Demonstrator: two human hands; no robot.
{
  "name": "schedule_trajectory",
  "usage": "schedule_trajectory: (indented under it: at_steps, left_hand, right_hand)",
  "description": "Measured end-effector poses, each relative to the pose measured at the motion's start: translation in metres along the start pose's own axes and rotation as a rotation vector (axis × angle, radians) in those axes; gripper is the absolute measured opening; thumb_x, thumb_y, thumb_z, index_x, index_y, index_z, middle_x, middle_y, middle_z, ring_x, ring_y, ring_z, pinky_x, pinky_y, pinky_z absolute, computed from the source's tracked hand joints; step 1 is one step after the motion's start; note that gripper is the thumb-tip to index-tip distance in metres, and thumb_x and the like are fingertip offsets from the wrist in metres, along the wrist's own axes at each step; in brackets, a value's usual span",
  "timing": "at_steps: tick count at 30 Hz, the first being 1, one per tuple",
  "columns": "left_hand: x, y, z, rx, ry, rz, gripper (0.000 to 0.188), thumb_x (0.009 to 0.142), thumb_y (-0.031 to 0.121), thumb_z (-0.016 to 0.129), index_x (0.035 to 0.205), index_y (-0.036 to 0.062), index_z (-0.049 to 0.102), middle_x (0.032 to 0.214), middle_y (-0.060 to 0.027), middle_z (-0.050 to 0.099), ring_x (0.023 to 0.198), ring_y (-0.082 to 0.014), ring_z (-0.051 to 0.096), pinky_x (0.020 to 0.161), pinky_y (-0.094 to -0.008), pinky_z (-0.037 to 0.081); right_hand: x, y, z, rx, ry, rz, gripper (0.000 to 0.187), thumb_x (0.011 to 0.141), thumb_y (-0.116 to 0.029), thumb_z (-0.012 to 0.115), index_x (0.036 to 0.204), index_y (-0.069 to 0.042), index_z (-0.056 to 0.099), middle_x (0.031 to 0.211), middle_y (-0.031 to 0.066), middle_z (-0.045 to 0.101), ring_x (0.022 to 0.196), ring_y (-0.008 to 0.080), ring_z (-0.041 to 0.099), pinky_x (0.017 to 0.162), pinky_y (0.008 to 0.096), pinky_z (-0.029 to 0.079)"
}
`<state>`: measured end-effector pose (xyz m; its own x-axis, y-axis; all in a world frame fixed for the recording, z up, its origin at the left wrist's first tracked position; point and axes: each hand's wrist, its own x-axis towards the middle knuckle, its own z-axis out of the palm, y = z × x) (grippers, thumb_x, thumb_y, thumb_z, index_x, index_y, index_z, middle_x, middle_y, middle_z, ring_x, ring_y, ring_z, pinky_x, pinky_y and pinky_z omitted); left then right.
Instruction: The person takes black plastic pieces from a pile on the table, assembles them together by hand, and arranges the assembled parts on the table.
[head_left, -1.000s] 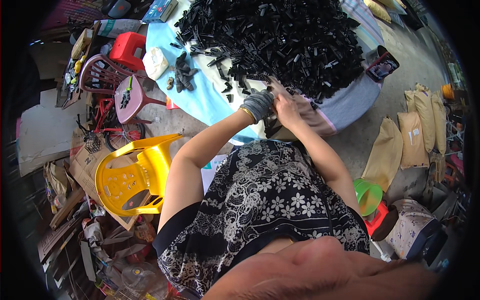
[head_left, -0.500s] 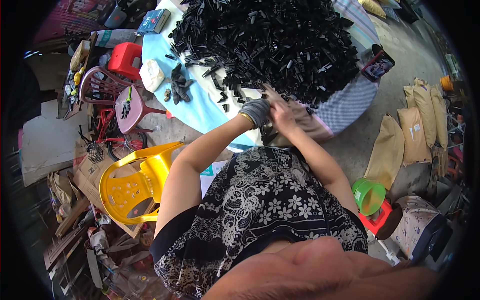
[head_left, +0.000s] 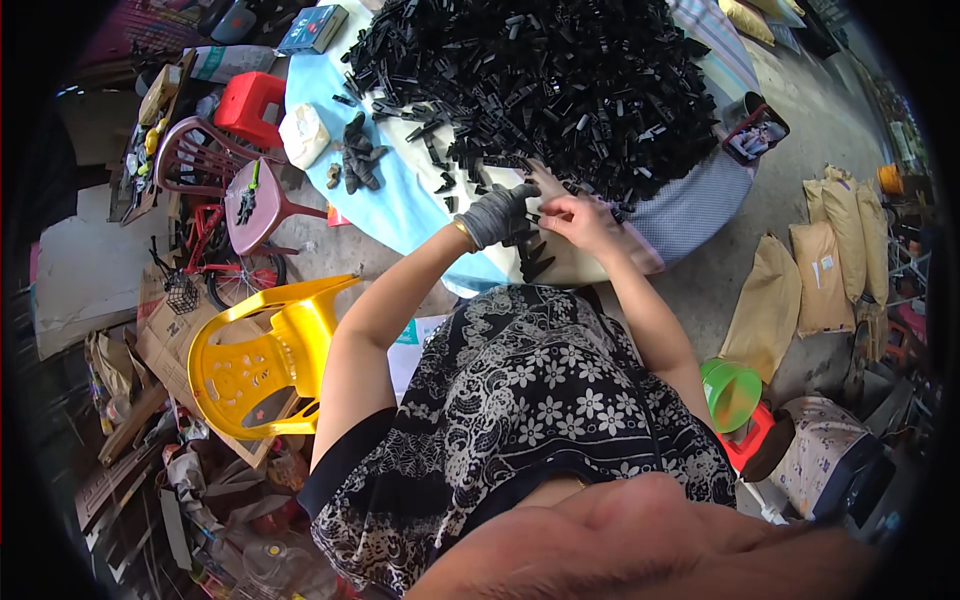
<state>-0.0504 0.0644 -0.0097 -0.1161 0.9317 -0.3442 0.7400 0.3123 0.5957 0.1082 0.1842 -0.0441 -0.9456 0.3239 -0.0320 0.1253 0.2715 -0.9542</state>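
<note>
The grey-gloved left hand (head_left: 492, 217) curls over the round, cloth-covered counter (head_left: 412, 212); whether it grips anything, I cannot tell. The bare right hand (head_left: 582, 222), fingertips bunched narrowly, is just beside it, contents unclear. The large heap of small black plastic pieces (head_left: 545, 90) lies on the counter beyond both.

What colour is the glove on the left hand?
The glove is grey, best seen in the head view.

Two hands (head_left: 585, 224), one heap of black pieces (head_left: 560, 90), one phone (head_left: 757, 138), seemingly one loose glove (head_left: 358, 158)
</note>
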Motion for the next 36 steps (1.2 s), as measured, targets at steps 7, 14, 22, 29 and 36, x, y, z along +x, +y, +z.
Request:
schedule_trajectory:
  at_steps: [7,14,22,29,36]
  left_hand:
    - [-0.027,0.007,0.011,-0.096,0.265,0.108,0.035,0.069,0.024,0.074,0.091,0.0060,0.053,0.084,-0.0167,0.057,0.079,-0.0353,0.058,0.066,-0.0427,0.047]
    - [-0.031,-0.032,0.027,0.041,0.475,0.099,0.024,0.071,0.027,0.071,0.085,0.0091,0.064,0.093,-0.0122,0.055,0.085,-0.0321,0.055,0.072,-0.0398,0.048]
    - [-0.021,-0.017,0.004,0.062,0.500,-0.242,0.020,0.078,0.030,0.064,0.092,0.0151,0.066,0.087,-0.0105,0.061,0.090,-0.0295,0.056,0.073,-0.0389,0.048]
    - [0.033,-0.035,-0.020,0.564,0.403,-0.249,0.020,0.079,0.019,0.053,0.097,0.0151,0.060,0.113,-0.0102,0.050,0.100,-0.0304,0.050,0.079,-0.0423,0.045]
    - [0.031,-0.030,-0.026,0.451,0.420,-0.220,0.025,0.073,0.021,0.060,0.096,0.0121,0.058,0.106,-0.0111,0.054,0.101,-0.0285,0.050,0.081,-0.0417,0.043]
  right_hand:
    - [0.007,-0.021,0.013,0.252,-0.091,0.354,0.023,0.080,-0.020,0.068,0.087,0.002,0.065,0.063,0.0049,0.062,0.055,0.0122,0.055,0.054,0.0255,0.045]
    - [0.011,-0.017,-0.004,-0.673,0.373,-0.091,0.020,0.081,-0.021,0.061,0.094,-0.006,0.063,0.081,0.0104,0.058,0.071,0.0258,0.058,0.064,0.0358,0.047]
    - [0.005,0.007,-0.012,-0.886,0.330,-0.077,0.014,0.075,-0.014,0.063,0.087,-0.007,0.063,0.085,0.0076,0.054,0.081,0.0262,0.055,0.070,0.0376,0.048]
    - [0.015,-0.003,0.005,-0.803,0.235,-0.096,0.016,0.074,-0.008,0.064,0.089,-0.005,0.063,0.092,0.0070,0.055,0.088,0.0264,0.055,0.074,0.0369,0.047]
    - [0.010,-0.001,0.015,-0.781,0.216,-0.153,0.015,0.073,-0.009,0.064,0.088,-0.006,0.064,0.086,0.0079,0.054,0.085,0.0274,0.055,0.074,0.0373,0.046]
